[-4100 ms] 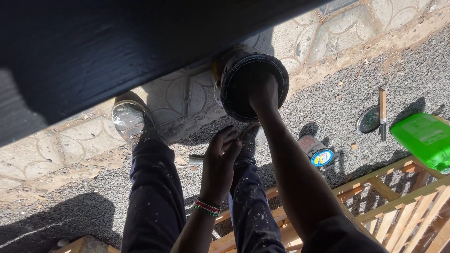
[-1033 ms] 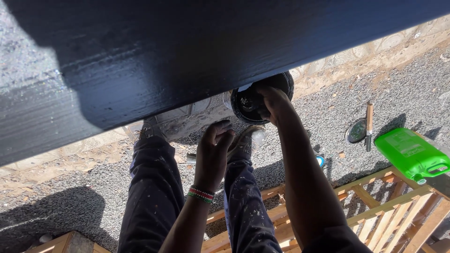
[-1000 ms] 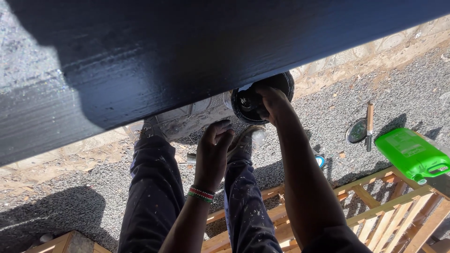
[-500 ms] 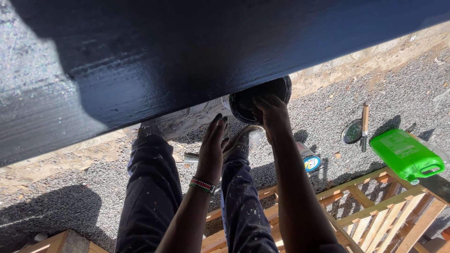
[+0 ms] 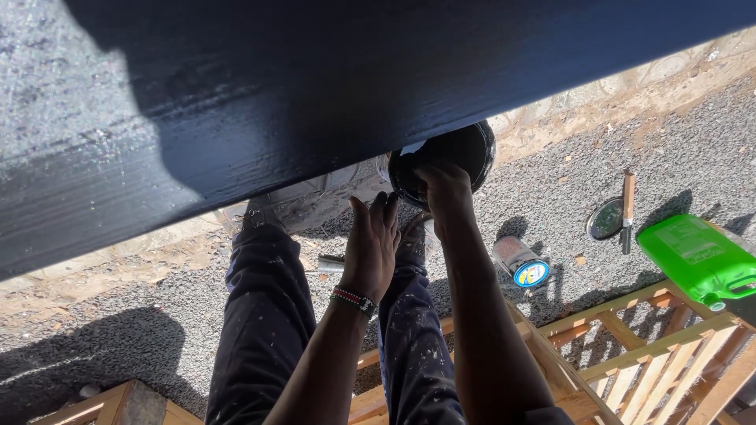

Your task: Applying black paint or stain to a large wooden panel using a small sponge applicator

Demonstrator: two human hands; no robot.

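Reaching two hands: right hand (image 5: pixel 446 193) touches one paint can (image 5: pixel 461 151).

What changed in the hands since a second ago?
The left hand uncurled, fingers now straight and pointing up, holding nothing. The right hand stayed at the rim of the black paint can. The green jerrycan and the small tin kept their places.

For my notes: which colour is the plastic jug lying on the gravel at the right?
Bright green; the jug shows best in the head view.
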